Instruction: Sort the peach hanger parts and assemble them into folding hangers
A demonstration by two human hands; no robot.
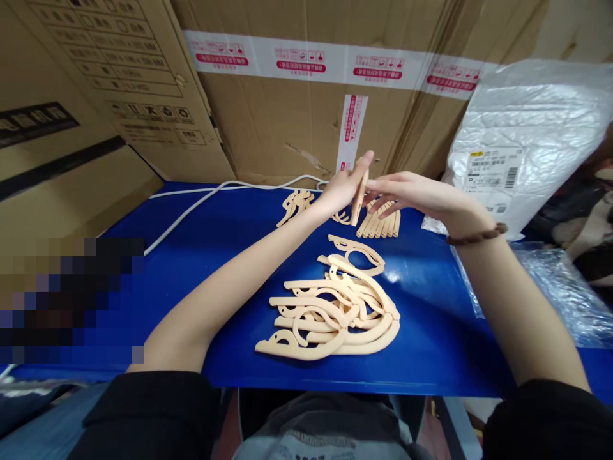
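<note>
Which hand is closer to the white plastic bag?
Right: the right hand is beside the left edge of the white plastic bag; the left hand is farther left, beyond it.

Heap of pale folding hangers [343, 319], tangled, on a blue table [230, 332]; landmark for all entries.
Left hand [342, 186]: raised beyond the heap, gripping one slim pale piece [359, 206], edge-on, tilted.
Right hand [419, 191]: beyond the heap, rightward, fingers loosely extended at the piece; contact unclear. Brown bracelet [479, 236] on its wrist.
Fanned row of hangers [383, 225]: beyond the heap, rightward.
Small cluster of hangers [297, 203]: beyond the heap, leftward.
White cable [191, 215]: beyond the heap, leftward.
Taped cardboard [287, 121]: behind the heap.
Labelled white mailer [527, 121], clear wrap [550, 281]: right of the heap.
</note>
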